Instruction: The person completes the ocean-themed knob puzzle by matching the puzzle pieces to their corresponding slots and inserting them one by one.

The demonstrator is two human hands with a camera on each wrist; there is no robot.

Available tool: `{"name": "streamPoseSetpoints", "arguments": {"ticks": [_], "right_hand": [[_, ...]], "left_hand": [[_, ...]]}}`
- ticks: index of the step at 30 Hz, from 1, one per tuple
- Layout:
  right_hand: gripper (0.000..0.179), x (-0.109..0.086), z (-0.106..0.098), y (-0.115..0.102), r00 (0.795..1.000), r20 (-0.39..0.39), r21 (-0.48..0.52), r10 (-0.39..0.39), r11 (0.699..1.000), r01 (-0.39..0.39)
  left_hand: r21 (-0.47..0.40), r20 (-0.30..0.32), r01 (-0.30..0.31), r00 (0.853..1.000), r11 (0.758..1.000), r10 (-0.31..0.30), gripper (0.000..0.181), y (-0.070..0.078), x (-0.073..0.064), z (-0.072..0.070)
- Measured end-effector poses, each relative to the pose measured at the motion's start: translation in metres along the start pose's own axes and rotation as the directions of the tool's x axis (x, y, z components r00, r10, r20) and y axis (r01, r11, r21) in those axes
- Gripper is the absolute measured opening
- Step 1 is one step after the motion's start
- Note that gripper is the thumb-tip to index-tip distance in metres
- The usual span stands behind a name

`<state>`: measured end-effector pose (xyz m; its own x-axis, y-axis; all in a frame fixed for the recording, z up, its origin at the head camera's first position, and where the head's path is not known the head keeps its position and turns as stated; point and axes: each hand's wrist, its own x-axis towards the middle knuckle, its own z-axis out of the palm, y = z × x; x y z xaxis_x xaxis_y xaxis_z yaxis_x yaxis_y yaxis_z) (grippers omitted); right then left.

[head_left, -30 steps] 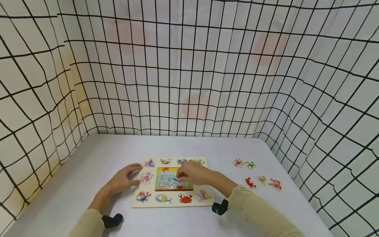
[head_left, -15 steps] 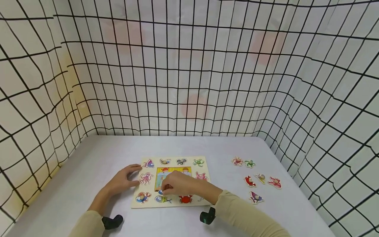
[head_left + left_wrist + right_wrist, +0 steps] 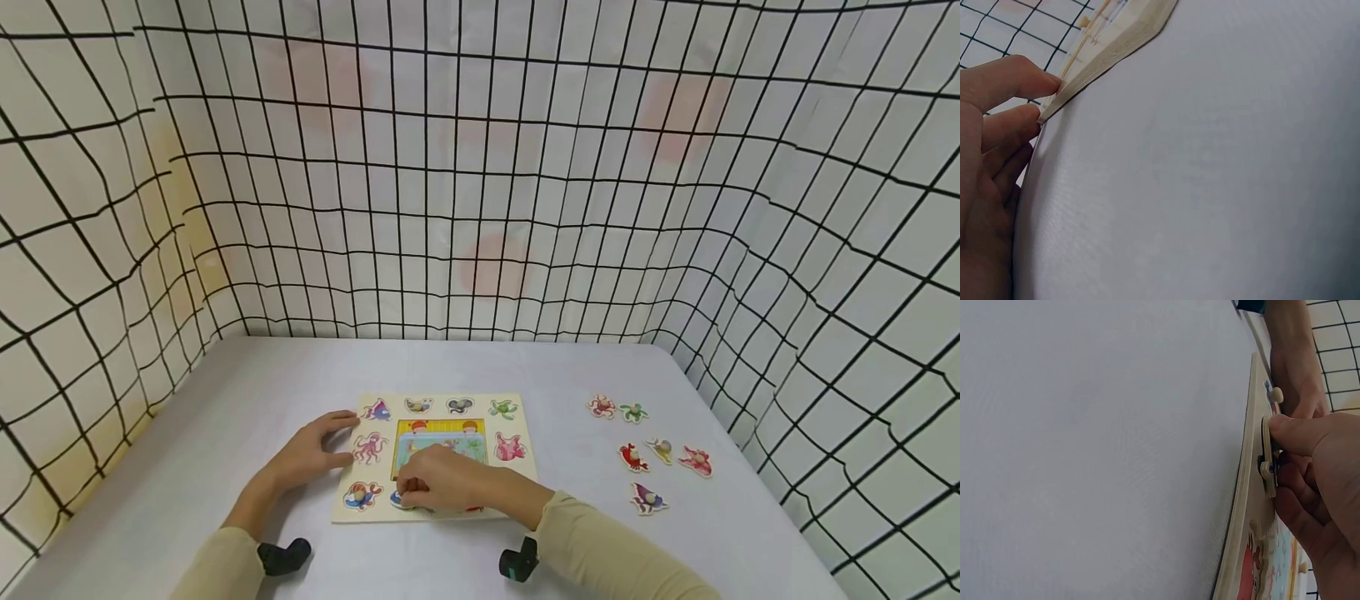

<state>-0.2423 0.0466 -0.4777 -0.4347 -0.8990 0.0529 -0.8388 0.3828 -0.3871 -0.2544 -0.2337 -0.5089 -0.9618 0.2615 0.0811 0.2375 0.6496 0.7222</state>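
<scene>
My right hand (image 3: 442, 479) pinches a fish puzzle piece (image 3: 1267, 456) between thumb and fingers. It holds the piece at the front of a wooden sea-animal puzzle board (image 3: 438, 398), over the printed fish; in the right wrist view the piece lies close against the board's face. Most of the piece is hidden by the hand in the head view. My left hand (image 3: 300, 458) rests with thumb and forefinger spread against the board's left edge, and the left wrist view shows fingertips (image 3: 1050, 82) right at that edge. A knobbed hermit crab piece (image 3: 363, 496) sits in the front left corner.
To the right of the board lie loose knobbed pieces: a red octopus (image 3: 602, 407), a green turtle (image 3: 633, 413), a red crab (image 3: 633, 457), a pink piece (image 3: 696, 462) and a purple fish (image 3: 648, 498), among others. Black netting (image 3: 480, 258) surrounds the white table (image 3: 285, 375).
My right hand has moved left and toward me, from over the board's middle picture to the front fish spot, carrying the piece. The left hand has stayed at the board's edge.
</scene>
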Motion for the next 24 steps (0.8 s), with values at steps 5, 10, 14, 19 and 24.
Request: {"name": "streamPoseSetpoints", "arguments": {"ticks": [5, 10, 14, 19, 24], "right_hand": [[0.008, -0.0001, 0.0005, 0.0004, 1.0, 0.023, -0.002, -0.006, 1.0, 0.006], [0.009, -0.003, -0.0022, 0.0009, 1.0, 0.028, -0.013, 0.003, 1.0, -0.002], [0.008, -0.0044, -0.0022, 0.0024, 1.0, 0.015, -0.009, -0.013, 1.0, 0.013], [0.008, -0.0036, 0.0019, 0.0026, 0.999, 0.004, -0.018, -0.038, 0.999, 0.038], [0.007, -0.0041, 0.0044, -0.0029, 0.999, -0.04, -0.015, 0.004, 1.0, -0.005]], "left_hand": [[-0.01, -0.002, 0.007, 1.0, 1.0, -0.007, 0.068, 0.0001, 0.0, -0.0011], [-0.018, -0.001, -0.001, 1.0, 1.0, 0.001, 0.068, -0.0009, 0.0011, -0.0007], [-0.016, -0.004, -0.011, 1.0, 1.0, 0.011, 0.067, -0.0026, 0.0018, 0.0], [-0.005, -0.002, -0.013, 1.0, 1.0, 0.013, 0.067, -0.0039, 0.0016, 0.0002], [0.006, -0.004, -0.019, 1.0, 1.0, 0.019, 0.067, -0.0023, 0.0021, -0.0003]]}}
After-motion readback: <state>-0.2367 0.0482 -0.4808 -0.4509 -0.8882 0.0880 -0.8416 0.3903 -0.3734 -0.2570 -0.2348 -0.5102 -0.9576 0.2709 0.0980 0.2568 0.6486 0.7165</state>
